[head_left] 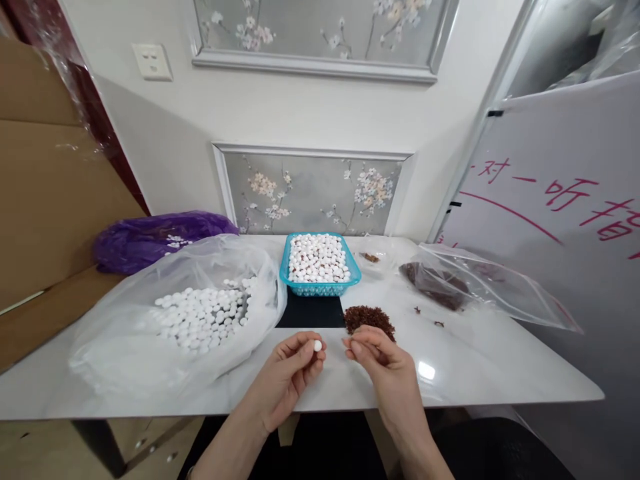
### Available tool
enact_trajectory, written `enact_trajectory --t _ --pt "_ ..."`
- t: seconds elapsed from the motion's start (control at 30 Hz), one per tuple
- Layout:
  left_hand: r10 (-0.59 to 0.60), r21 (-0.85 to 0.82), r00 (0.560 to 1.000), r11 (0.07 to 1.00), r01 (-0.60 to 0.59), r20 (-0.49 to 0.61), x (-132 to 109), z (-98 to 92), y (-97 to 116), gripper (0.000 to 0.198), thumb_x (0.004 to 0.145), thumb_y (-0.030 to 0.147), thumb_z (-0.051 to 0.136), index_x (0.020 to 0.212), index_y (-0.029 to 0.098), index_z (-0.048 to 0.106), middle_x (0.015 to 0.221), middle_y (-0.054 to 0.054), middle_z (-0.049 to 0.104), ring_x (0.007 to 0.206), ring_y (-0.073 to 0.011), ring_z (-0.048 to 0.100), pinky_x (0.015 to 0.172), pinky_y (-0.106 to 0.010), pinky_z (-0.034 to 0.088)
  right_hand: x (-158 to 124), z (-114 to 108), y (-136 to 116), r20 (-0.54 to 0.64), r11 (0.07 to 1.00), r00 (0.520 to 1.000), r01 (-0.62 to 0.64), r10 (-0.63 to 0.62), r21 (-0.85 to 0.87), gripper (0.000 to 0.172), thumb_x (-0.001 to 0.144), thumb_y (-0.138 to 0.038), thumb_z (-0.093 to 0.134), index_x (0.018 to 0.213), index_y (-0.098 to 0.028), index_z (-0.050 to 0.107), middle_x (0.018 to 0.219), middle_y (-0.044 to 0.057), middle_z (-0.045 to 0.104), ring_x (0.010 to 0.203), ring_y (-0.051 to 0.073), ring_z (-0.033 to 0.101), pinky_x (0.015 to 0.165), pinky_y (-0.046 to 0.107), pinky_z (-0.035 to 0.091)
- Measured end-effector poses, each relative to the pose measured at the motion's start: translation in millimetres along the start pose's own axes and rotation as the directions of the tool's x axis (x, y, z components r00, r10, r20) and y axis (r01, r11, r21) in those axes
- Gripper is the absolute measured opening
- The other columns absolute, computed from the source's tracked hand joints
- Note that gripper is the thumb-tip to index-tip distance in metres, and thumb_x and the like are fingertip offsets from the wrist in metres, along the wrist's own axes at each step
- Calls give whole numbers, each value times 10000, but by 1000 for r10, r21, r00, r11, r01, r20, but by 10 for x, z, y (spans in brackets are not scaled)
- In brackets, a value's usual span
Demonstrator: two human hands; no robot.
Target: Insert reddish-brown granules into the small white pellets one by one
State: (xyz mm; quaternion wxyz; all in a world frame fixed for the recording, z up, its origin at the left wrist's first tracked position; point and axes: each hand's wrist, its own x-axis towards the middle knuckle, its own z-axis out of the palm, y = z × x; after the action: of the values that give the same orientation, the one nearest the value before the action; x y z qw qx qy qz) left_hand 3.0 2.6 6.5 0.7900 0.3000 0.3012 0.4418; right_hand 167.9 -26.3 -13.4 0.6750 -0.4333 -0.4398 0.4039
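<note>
Gripping one small white ball [317, 345] in the left hand [295, 365], pinched between thumb and fingers above the table [500, 363]. Holding the right hand [384, 359] near it, with thumb and fingertips closed together (cannot tell whether around something tiny). Just beyond the right hand, partly hidden by it, a pile of reddish-brown bits [370, 319]. Ahead of the gap between both hands, a black mat [313, 313], and at its far end a blue basket [324, 287] heaped with white balls [320, 257]. To the left of the left hand, a clear plastic bag [113, 370], lying around many loose balls [200, 317]; farther off behind it, a purple bag [135, 243]. To the right of the right hand, two small brown scraps [417, 310], then a clear zip bag [525, 287] with dark brown contents [443, 288]. Farthest ahead of both hands, a floral panel [315, 190].
</note>
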Motion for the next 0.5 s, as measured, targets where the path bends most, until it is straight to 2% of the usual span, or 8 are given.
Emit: enact_trajectory --t 0.1,0.2,0.37,0.5 --pt "9 -14 1000 1000 -9 15 -9 -23 -9 82 762 166 668 818 109 688 748 -24 649 688 -60 611 727 -143 510 -71 129 -74 123 996 991 -64 56 61 95 806 -265 626 830 -199 691 1005 30 546 807 162 642 763 309 545" --pt "19 -9 999 1000 -19 28 -7 -45 -26 95 770 176 660 843 122 686 736 -20 652 676 -68 613 710 -156 510 -104 214 -120 180 997 982 -63 52 55 98 828 -253 600 832 -196 680 949 21 566 724 131 637 713 282 537" --pt "76 22 996 997 -77 55 3 -29 -47 91 767 187 663 840 135 677 723 -11 645 633 -65 594 658 -158 493 -106 279 -105 161 992 981 -114 104 50 76 809 -222 624 869 -200 665 758 -5 638 685 129 627 683 254 510" --pt "84 27 995 996 -86 50 4 -11 -46 76 758 170 672 814 119 675 725 -5 630 621 -43 568 654 -139 478 -112 278 -55 130 988 981 -149 142 44 109 766 -206 670 875 -204 681 802 9 688 751 149 633 720 259 499"
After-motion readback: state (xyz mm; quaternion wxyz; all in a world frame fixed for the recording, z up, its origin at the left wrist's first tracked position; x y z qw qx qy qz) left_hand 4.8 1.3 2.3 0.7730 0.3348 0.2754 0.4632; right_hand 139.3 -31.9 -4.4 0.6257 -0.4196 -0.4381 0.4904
